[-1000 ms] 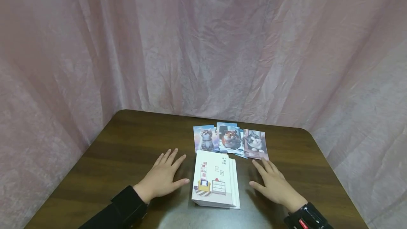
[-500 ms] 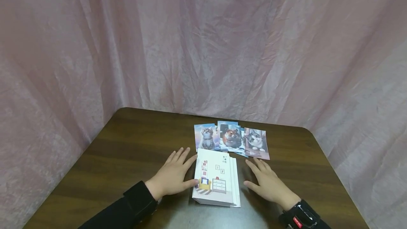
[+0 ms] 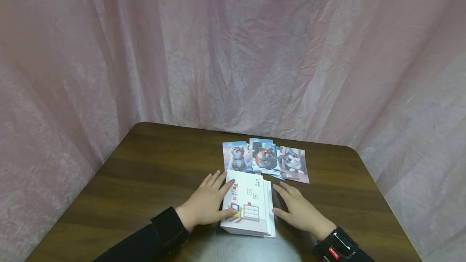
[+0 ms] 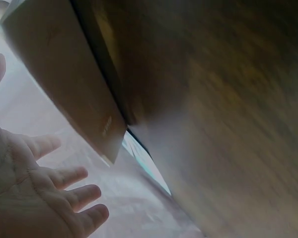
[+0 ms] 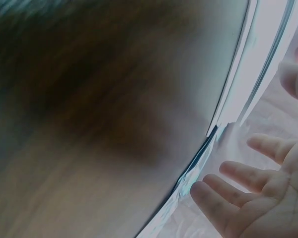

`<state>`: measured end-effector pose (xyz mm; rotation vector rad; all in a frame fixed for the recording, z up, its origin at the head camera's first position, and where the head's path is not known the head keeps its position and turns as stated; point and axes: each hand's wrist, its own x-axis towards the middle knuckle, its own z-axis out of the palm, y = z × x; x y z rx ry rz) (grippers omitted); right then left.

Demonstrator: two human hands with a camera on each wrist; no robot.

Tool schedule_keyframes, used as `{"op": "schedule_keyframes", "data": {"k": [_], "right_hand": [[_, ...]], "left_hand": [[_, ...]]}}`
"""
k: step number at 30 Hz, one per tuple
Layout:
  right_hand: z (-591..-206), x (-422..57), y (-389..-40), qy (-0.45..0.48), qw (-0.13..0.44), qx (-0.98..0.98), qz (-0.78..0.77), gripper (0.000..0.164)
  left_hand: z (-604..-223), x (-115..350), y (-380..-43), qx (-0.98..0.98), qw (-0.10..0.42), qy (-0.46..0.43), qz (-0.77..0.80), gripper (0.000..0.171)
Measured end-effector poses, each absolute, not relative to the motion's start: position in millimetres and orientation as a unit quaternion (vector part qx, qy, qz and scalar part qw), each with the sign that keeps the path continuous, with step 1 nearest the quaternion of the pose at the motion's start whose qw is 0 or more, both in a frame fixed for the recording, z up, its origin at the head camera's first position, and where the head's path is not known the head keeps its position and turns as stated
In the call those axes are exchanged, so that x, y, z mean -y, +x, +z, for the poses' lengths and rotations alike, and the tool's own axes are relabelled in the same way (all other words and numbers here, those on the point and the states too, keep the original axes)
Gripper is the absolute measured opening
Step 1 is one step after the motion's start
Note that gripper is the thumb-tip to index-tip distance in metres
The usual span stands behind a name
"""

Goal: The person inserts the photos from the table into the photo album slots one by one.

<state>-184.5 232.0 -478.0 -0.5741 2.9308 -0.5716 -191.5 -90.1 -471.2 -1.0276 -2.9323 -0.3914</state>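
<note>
A thick white book point(image 3: 247, 197) lies on the brown table, its cover printed with a yellow armchair and a chest of drawers. My left hand point(image 3: 209, 201) is spread at its left side, with thumb and forefinger overlapping the cover in the head view. On the other side my right hand point(image 3: 300, 211) has its fingers extended, thumb tip right at the book's right edge. The left wrist view shows the book's side wall point(image 4: 59, 79) beside the spread left hand point(image 4: 25, 193). In the right wrist view the right hand point(image 5: 268, 198) has its fingers apart and holds nothing.
Behind the book several picture cards lie overlapping: a kitten card point(image 3: 237, 155), a hamster card point(image 3: 265, 157) and a grey-and-white cat card point(image 3: 292, 161). The wooden table point(image 3: 174, 153) has rounded far corners. A pink curtain point(image 3: 233, 51) hangs behind it.
My left hand has moved right, from beside the book to overlapping its cover. The right hand has moved left, up to the book's right edge. Book and cards stay in place.
</note>
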Motion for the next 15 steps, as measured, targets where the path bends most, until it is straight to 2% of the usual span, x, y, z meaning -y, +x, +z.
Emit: {"op": "schedule_keyframes", "data": {"k": [15], "right_hand": [[-484.4,-214.1,-185.3,-0.216,0.037,-0.958,-0.186,0.070]], "left_hand": [[-477.8,70.1,-186.4,0.931,-0.012,-0.351,-0.102,0.088]]}}
